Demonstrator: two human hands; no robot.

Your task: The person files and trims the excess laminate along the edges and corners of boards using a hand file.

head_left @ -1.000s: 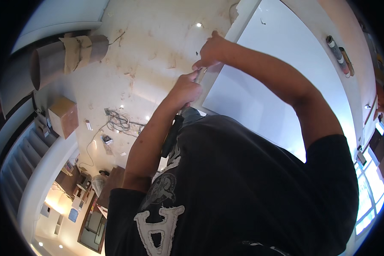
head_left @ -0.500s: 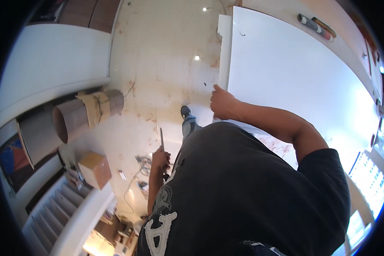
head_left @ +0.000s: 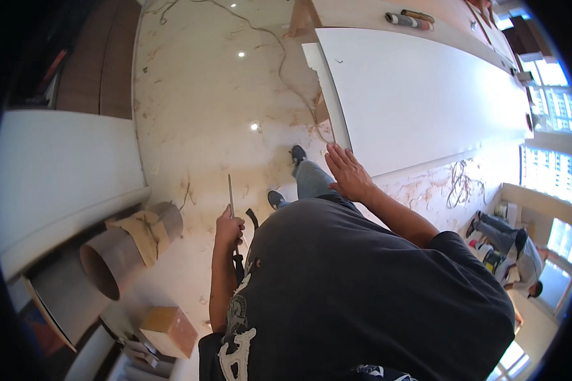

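My left hand is closed around a long thin metal tool whose slim grey shaft points away from me. A dark handle-like part shows below that hand; the tool's exact kind is unclear. Beside it is a curved black piece, and I cannot tell whether it belongs to the tool. My right hand is open, fingers stretched out, at the near left corner of a large white board. Whether the fingertips touch the board's edge is unclear. A narrow pale strip shows along the board's left side.
A large brown tube with cardboard tied round it lies at left. Near it stands a wooden box. A cord crosses the debris-strewn floor; another coiled cord lies at right. Another person is at far right.
The view has shifted, bringing another person into sight at right. My right hand has gone from curled at the board's edge to flat with fingers stretched. My left hand still grips the tool.
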